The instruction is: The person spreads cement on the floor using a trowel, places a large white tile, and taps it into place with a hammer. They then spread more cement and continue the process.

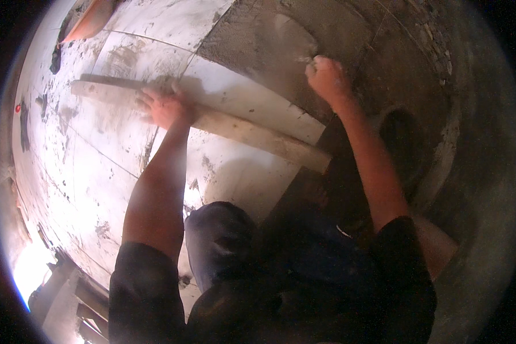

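My left hand (163,107) presses flat on a long wooden straightedge (252,133) that lies across large white floor tiles (97,172). My right hand (327,77) is closed around a trowel (295,37), whose blade rests on the grey wet mortar bed (252,40) beyond the laid tiles. The handle is hidden inside my fist. My knee (218,238) in dark trousers rests on the tiles below the straightedge.
A dark round hole (404,143) opens in the mortar at the right. An orange object (89,20) lies at the top left. Smears of mortar mark the tiles. Wooden pieces (69,298) sit at the lower left.
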A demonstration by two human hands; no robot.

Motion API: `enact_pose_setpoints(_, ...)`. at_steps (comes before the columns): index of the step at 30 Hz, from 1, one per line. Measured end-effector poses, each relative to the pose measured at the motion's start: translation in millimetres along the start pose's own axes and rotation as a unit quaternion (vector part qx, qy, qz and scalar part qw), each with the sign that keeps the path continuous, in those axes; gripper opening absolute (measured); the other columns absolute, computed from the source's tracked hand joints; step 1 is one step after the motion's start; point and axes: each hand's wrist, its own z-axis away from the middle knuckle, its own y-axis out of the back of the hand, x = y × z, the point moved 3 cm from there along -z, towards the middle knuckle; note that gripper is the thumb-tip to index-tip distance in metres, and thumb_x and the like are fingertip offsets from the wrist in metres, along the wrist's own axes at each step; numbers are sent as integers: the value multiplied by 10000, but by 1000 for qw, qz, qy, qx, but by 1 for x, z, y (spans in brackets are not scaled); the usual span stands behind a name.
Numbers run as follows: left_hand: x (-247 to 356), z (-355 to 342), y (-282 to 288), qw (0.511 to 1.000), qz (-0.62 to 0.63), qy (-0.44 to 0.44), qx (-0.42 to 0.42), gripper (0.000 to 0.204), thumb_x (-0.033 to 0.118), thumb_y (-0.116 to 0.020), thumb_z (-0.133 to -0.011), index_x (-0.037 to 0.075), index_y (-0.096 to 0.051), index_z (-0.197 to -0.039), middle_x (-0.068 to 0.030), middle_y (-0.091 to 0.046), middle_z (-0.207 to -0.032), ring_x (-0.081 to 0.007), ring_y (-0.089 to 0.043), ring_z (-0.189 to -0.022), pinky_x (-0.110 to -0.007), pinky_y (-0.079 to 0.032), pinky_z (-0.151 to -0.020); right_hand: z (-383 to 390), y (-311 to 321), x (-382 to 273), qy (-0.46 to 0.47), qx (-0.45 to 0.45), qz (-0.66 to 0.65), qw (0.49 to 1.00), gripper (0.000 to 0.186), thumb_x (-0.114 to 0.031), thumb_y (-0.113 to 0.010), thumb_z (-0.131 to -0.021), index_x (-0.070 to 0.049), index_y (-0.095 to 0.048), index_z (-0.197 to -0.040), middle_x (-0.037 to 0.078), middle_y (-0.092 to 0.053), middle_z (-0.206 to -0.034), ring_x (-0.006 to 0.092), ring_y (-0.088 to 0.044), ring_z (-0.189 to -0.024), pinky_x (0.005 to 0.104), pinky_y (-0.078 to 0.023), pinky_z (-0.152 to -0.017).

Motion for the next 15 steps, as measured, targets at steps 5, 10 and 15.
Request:
enact_pose_setpoints(5,2,-1,5,1000,6,7,-4,852,544,-563,-827,22,-306,-1450,-151,-283,-1530,-318,-194,-1440,-632,-151,-1109,-3,42,28,-254,-147,-142,945,306,-270,-570,-884,25,-616,-950,124,-623,-766,206,-624,-620,382,-513,-621)
enact_pose_setpoints(10,2,-2,5,1000,-1,15,-27,849,530,-553,-839,12,-287,-1457,-154,-258,-1540,-319,-183,-1444,-637,-134,-1114,-5,52,-7,-260,-186,-347,882,317,-280,-567,-890,35,-600,-901,101,-619,-747,177,-605,-584,339,-489,-550)
enact_pose_setpoints(15,1,-5,1,999,-27,12,-39,908,634,-510,-849,16,-265,-1467,-180,-232,-1548,-333,-168,-1448,-613,-156,-1118,-32,14,-28,-156,-260,-318,898,367,-318,-605,-854,48,-627,-861,199,-651,-791,296,-674,-683,418,-536,-628)
